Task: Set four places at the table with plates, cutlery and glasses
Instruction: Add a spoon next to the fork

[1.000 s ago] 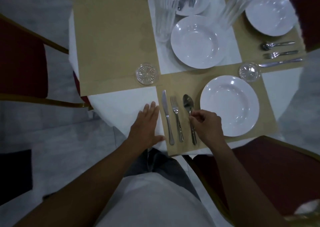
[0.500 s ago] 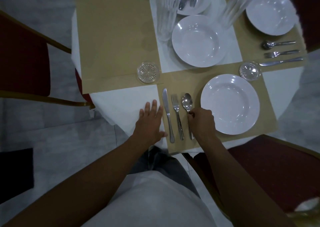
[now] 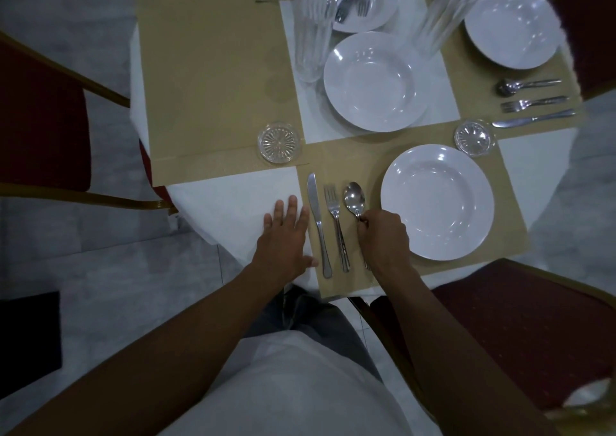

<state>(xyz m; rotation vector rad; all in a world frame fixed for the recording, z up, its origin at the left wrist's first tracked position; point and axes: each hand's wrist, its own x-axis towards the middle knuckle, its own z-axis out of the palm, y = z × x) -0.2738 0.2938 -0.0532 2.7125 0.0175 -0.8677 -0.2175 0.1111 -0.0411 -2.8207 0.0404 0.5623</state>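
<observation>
One spoon lies along your line of reach, bowl pointing away, parallel to fork and knife, just left of the plate. Your right hand is nearer, its fingers pinching the spoon's neck. Your left hand rests flat and released on the bench.

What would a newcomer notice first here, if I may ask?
A white plate on the near tan placemat stands out, with knife, fork and spoon lined up left of it. The right hand grips the spoon; the left hand rests flat on the tablecloth.
</observation>
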